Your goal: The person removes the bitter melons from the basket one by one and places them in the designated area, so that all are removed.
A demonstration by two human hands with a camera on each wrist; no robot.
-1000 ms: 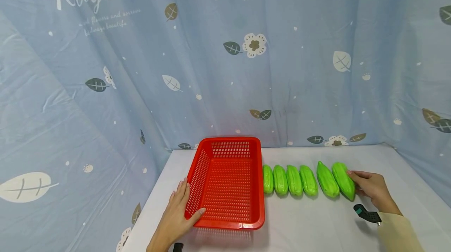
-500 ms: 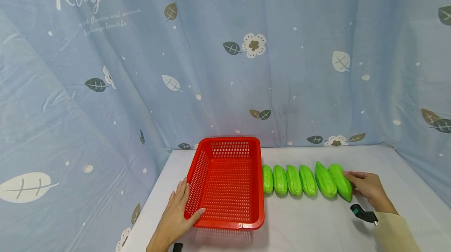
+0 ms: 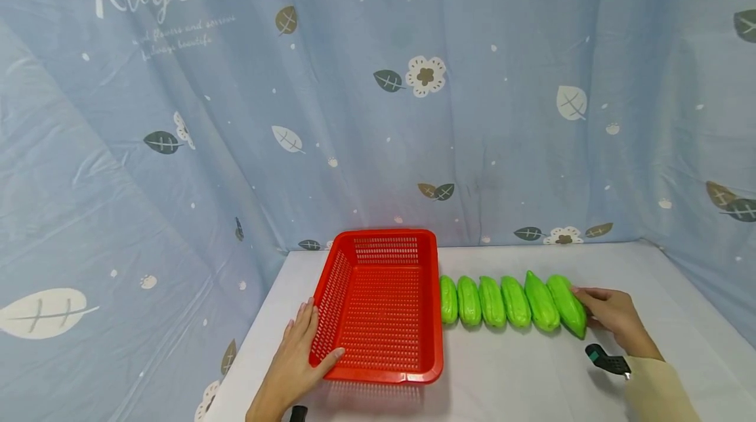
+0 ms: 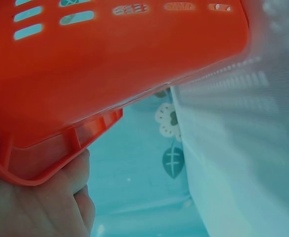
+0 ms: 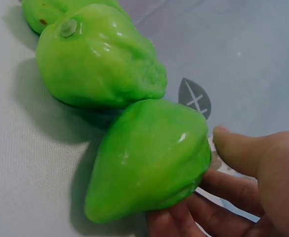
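Note:
A red plastic basket [image 3: 390, 317] with slotted walls stands on the white table, nothing inside it. At its front left corner my left hand [image 3: 298, 350] rests on the rim, fingers straight along the left side and thumb over the front edge. Several glossy, ridged green fruits, papaya-like in shape, lie in a row right of the basket. My right hand [image 3: 614, 317] touches the right side of the rightmost green fruit [image 3: 567, 307]. In the right wrist view, its fingers [image 5: 228, 187] lie against that fruit [image 5: 149, 158] and the thumb stands apart from it. The neighbouring fruit [image 5: 100, 59] is beside it.
A pale blue curtain [image 3: 502, 113] with leaves and flowers hangs behind and to the left of the white table [image 3: 502, 369]. Black wrist-camera parts [image 3: 608, 359] project beside the right wrist.
My right hand has moved left, sliding the rightmost fruit and its neighbour toward the rest of the row, narrowing the gap. My left hand and the basket have stayed put.

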